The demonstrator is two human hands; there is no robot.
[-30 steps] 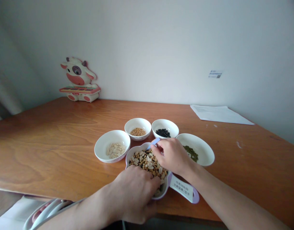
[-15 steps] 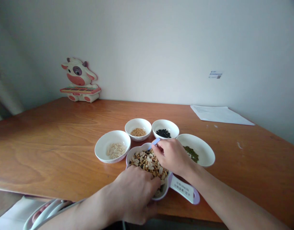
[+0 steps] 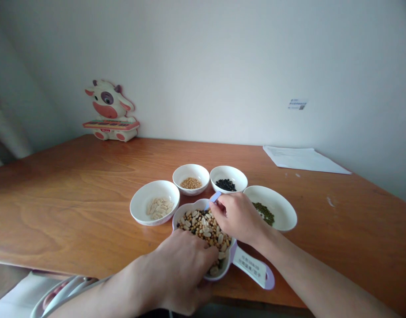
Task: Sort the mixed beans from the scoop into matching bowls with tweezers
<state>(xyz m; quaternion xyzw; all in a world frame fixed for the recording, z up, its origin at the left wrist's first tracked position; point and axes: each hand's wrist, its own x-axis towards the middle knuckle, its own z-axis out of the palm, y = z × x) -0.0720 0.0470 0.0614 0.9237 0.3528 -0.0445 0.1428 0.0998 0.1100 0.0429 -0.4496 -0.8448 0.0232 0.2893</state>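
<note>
Mixed nuts and beans (image 3: 203,227) lie in a lavender-rimmed dish (image 3: 227,264), between and partly beneath my hands. From my remote seat I see the hands apart: the left hand (image 3: 186,265) reaches over the near side, fingertips hidden, so I cannot tell what it grips; the right hand (image 3: 239,216) curls at a lavender strip (image 3: 216,196) by the far rim, perhaps pinching it. What worries me is the right forearm close above the dish's handle (image 3: 269,277): a snag could tip the dish near the tabletop's edge. An outward swing of the right hand could also jostle the bowl of green beans (image 3: 285,216) just beside it. Below the right wrist, the handle's label (image 3: 249,265) carries two blurred lines of Chinese characters; far beyond that hand, a wall sticker (image 3: 297,104) shows blue print, too small to read.
</note>
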